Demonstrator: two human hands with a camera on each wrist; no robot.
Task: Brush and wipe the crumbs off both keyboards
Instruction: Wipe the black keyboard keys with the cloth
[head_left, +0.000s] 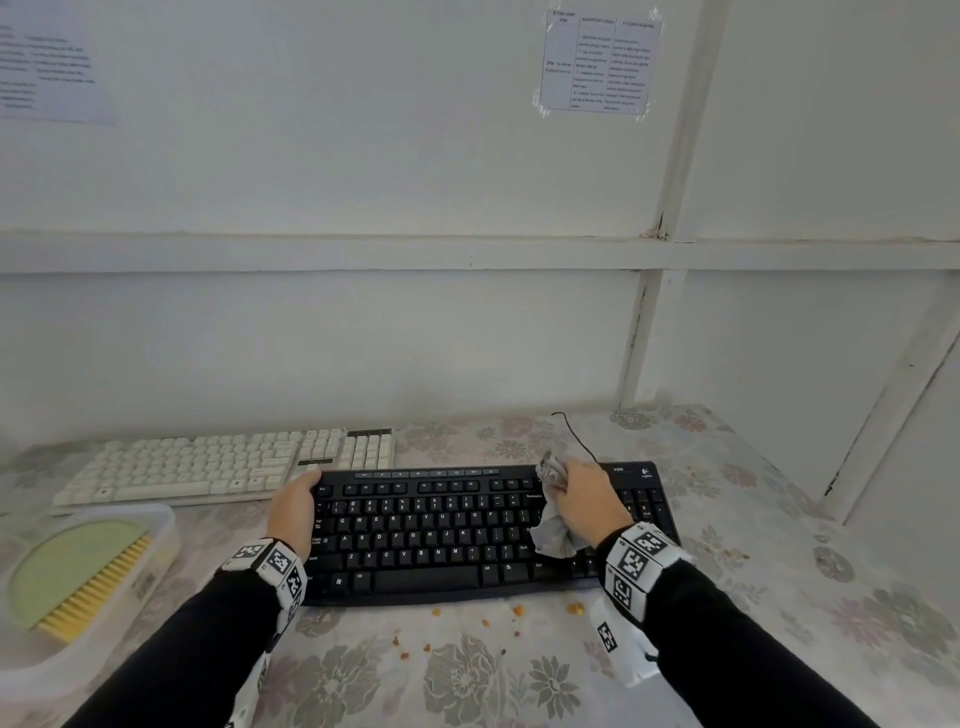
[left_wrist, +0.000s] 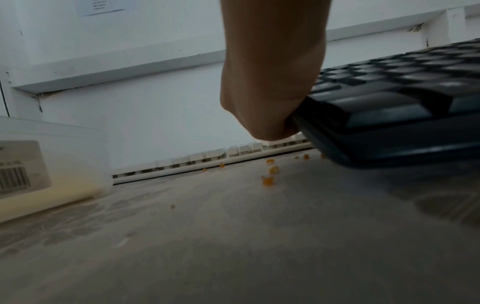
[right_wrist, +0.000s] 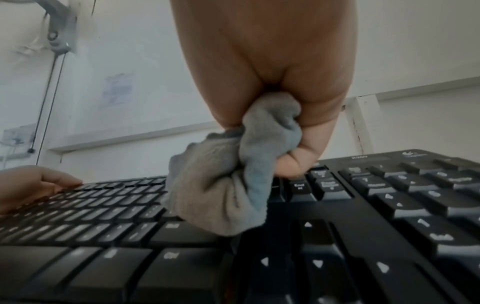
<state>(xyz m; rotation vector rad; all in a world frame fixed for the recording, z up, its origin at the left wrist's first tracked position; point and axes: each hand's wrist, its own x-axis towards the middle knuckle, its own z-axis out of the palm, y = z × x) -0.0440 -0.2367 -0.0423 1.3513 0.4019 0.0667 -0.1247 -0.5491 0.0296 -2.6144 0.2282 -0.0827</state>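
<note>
Floral-cloth desk (head_left: 753, 519) against white wall. Black keyboard (head_left: 441, 535) near centre, white keyboard (head_left: 208, 467) far left. Left grip (head_left: 293, 512) clamps the black keyboard's left edge. Right grip (head_left: 589, 499) is fisted on grey cloth (head_left: 556, 530) over right-hand keys. Orange crumbs (head_left: 519, 610) near front edge.

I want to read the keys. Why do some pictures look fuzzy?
Head view: sharp black keyboard, wall papers blurred. Left wrist view: dim, the tablecloth smeared. Right wrist view: near keys and grey cloth soft-focused, wall bright.
</note>
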